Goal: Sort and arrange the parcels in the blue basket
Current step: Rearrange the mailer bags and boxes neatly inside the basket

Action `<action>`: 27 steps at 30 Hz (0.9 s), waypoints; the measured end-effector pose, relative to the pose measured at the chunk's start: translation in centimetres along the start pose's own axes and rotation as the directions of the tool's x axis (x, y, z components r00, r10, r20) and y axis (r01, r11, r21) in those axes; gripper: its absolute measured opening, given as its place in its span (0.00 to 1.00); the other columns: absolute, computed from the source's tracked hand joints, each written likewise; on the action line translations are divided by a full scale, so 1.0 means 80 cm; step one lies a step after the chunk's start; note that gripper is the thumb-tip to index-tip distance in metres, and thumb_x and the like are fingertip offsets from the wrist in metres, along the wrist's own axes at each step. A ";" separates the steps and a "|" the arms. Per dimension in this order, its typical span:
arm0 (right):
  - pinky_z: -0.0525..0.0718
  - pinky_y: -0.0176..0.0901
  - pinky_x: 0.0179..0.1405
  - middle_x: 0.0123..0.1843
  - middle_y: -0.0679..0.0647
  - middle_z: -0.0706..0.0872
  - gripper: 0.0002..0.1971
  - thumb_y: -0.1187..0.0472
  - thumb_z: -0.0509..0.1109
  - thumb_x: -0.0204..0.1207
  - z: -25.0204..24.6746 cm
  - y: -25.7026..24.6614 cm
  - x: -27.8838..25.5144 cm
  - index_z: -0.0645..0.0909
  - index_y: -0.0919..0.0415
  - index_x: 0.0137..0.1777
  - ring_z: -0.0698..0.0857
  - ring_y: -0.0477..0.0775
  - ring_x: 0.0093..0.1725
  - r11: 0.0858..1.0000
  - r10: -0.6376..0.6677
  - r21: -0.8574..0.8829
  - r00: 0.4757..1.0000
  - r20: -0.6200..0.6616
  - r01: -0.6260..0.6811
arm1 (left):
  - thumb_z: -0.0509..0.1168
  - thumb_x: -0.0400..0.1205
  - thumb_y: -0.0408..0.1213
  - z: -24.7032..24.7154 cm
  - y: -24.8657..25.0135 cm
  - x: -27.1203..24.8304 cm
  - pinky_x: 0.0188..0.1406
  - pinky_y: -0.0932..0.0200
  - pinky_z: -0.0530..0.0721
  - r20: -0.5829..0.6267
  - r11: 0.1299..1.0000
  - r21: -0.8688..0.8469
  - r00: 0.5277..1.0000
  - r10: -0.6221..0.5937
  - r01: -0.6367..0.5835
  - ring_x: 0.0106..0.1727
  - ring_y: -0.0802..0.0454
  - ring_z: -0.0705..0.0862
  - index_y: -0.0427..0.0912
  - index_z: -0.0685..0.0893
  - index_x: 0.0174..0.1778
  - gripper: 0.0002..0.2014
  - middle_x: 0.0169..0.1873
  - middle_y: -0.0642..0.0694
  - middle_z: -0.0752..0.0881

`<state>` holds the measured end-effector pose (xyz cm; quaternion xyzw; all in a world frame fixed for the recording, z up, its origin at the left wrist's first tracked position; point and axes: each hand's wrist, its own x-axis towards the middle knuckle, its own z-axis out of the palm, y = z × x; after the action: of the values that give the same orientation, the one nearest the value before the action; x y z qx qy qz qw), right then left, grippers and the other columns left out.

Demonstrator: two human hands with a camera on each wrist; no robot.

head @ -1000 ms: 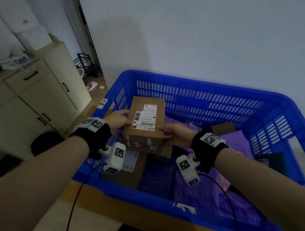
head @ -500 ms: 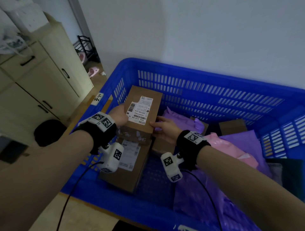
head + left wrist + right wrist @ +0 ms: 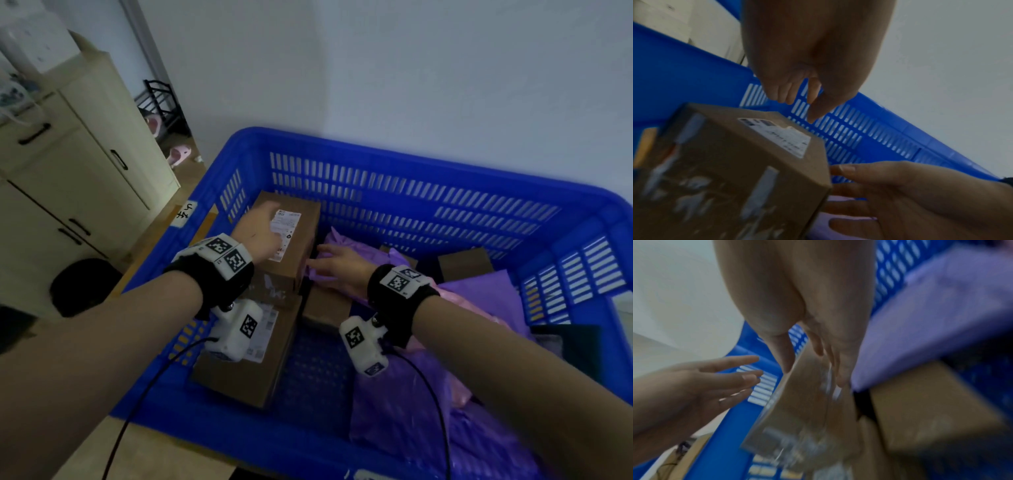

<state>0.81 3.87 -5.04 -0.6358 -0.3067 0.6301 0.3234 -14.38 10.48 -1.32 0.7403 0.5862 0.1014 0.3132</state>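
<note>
A brown cardboard parcel (image 3: 301, 246) with a white label stands in the far left corner of the blue basket (image 3: 411, 161), on top of a larger flat box (image 3: 246, 373). My left hand (image 3: 260, 226) hovers just over its top with loosely hanging fingers (image 3: 789, 95) that hold nothing. My right hand (image 3: 334, 265) is open beside the parcel's right face, its straight fingers (image 3: 840, 374) between that face and a purple bag (image 3: 931, 321). In the left wrist view the parcel (image 3: 735, 162) sits free of both hands.
A small brown box (image 3: 327, 305) lies right of the stack, and another box (image 3: 464, 263) near the far wall. Purple bags (image 3: 404, 411) and a pink bag (image 3: 459, 301) fill the basket's right side. A cream cabinet (image 3: 68, 171) stands to the left.
The labelled parcel went down and back into the basket's far left corner. Both hands let go of it; the left now hovers above, the right beside it.
</note>
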 end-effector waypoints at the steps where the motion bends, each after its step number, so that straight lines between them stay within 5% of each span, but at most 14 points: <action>1: 0.76 0.57 0.70 0.73 0.65 0.76 0.28 0.69 0.66 0.79 -0.012 -0.002 -0.004 0.64 0.66 0.79 0.76 0.63 0.71 0.999 -0.002 -0.038 0.999 -0.034 0.001 | 0.62 0.81 0.28 0.004 0.008 0.003 0.67 0.57 0.73 -0.010 0.999 -0.030 1.000 0.023 -0.024 0.75 0.43 0.72 0.42 0.66 0.78 0.28 0.75 0.41 0.73; 4: 0.76 0.52 0.69 0.69 0.60 0.76 0.27 0.71 0.65 0.80 -0.058 0.002 -0.013 0.65 0.65 0.79 0.77 0.57 0.66 0.997 -0.015 -0.077 0.991 -0.136 0.004 | 0.63 0.79 0.30 0.028 0.033 0.010 0.64 0.59 0.77 0.004 0.992 -0.124 1.000 0.024 -0.023 0.69 0.42 0.79 0.42 0.75 0.73 0.24 0.69 0.38 0.79; 8: 0.78 0.50 0.64 0.68 0.63 0.76 0.27 0.72 0.65 0.79 -0.103 0.015 -0.030 0.65 0.67 0.78 0.78 0.59 0.66 0.999 -0.006 -0.051 0.967 -0.255 -0.008 | 0.60 0.79 0.24 0.080 0.058 0.015 0.64 0.56 0.78 0.184 0.966 -0.255 0.983 -0.003 0.050 0.68 0.40 0.79 0.36 0.75 0.72 0.23 0.68 0.35 0.80; 11: 0.81 0.45 0.46 0.61 0.61 0.78 0.25 0.75 0.64 0.79 -0.124 0.035 -0.039 0.69 0.66 0.75 0.81 0.58 0.56 1.000 0.021 -0.005 0.957 -0.290 -0.023 | 0.61 0.79 0.25 0.116 0.060 0.019 0.67 0.54 0.75 0.257 0.983 -0.157 0.965 -0.050 0.092 0.70 0.37 0.77 0.35 0.71 0.75 0.25 0.70 0.33 0.77; 14: 0.78 0.34 0.25 0.40 0.57 0.77 0.10 0.80 0.60 0.77 -0.131 0.053 -0.043 0.75 0.65 0.49 0.78 0.49 0.34 0.996 0.086 0.041 0.943 -0.323 -0.077 | 0.60 0.80 0.26 0.141 0.052 0.020 0.72 0.52 0.72 0.279 0.985 -0.092 0.953 -0.118 0.149 0.72 0.36 0.75 0.34 0.67 0.77 0.27 0.72 0.31 0.74; 16: 0.76 0.33 0.19 0.27 0.55 0.75 0.15 0.81 0.60 0.75 -0.134 0.064 -0.036 0.71 0.64 0.31 0.77 0.48 0.25 0.994 0.106 0.011 0.930 -0.353 -0.110 | 0.60 0.80 0.28 0.153 0.045 0.019 0.73 0.50 0.72 0.264 0.983 -0.039 0.951 -0.161 0.178 0.72 0.35 0.74 0.33 0.65 0.78 0.28 0.73 0.31 0.72; 18: 0.79 0.39 0.25 0.25 0.54 0.78 0.16 0.79 0.62 0.72 -0.139 0.073 -0.023 0.73 0.62 0.27 0.79 0.51 0.26 0.991 0.110 -0.030 0.917 -0.383 -0.131 | 0.61 0.79 0.30 0.159 0.039 0.021 0.74 0.48 0.72 0.244 0.977 -0.013 0.948 -0.204 0.213 0.74 0.34 0.73 0.33 0.63 0.79 0.30 0.75 0.31 0.70; 21: 0.87 0.56 0.52 0.42 0.61 0.83 0.04 0.66 0.68 0.63 -0.154 0.095 0.012 0.80 0.57 0.36 0.83 0.59 0.44 0.978 0.132 -0.109 0.931 -0.340 -0.178 | 0.60 0.80 0.29 0.164 0.035 0.027 0.72 0.50 0.73 0.241 0.966 -0.021 0.939 -0.244 0.257 0.73 0.34 0.74 0.32 0.61 0.79 0.30 0.74 0.30 0.71; 22: 0.86 0.58 0.56 0.45 0.62 0.84 0.07 0.62 0.69 0.58 -0.166 0.114 0.036 0.80 0.56 0.38 0.84 0.60 0.47 0.977 0.137 -0.111 0.935 -0.328 -0.182 | 0.60 0.80 0.28 0.165 0.033 0.029 0.71 0.50 0.72 0.247 0.962 -0.026 0.935 -0.256 0.271 0.73 0.34 0.74 0.32 0.60 0.79 0.30 0.73 0.30 0.72; 25: 0.86 0.55 0.48 0.40 0.58 0.84 0.10 0.58 0.70 0.50 -0.165 0.113 0.037 0.81 0.56 0.34 0.85 0.62 0.45 0.981 0.155 -0.060 0.926 -0.343 -0.186 | 0.58 0.81 0.26 0.170 0.030 0.033 0.69 0.49 0.74 0.271 0.951 -0.045 0.920 -0.282 0.305 0.72 0.34 0.75 0.32 0.58 0.79 0.30 0.73 0.30 0.72; 27: 0.82 0.42 0.31 0.32 0.55 0.78 0.04 0.66 0.69 0.64 -0.147 0.084 0.006 0.78 0.57 0.33 0.83 0.55 0.31 0.983 0.173 -0.001 0.922 -0.346 -0.184 | 0.59 0.80 0.25 0.171 0.027 0.034 0.69 0.50 0.75 0.274 0.946 -0.063 0.917 -0.289 0.317 0.71 0.34 0.75 0.32 0.59 0.79 0.30 0.72 0.30 0.73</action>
<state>12.47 -0.10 -10.74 -0.7669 -0.1968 0.5307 0.3026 -4.74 8.06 -11.35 0.6296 0.6410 -0.0157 0.4387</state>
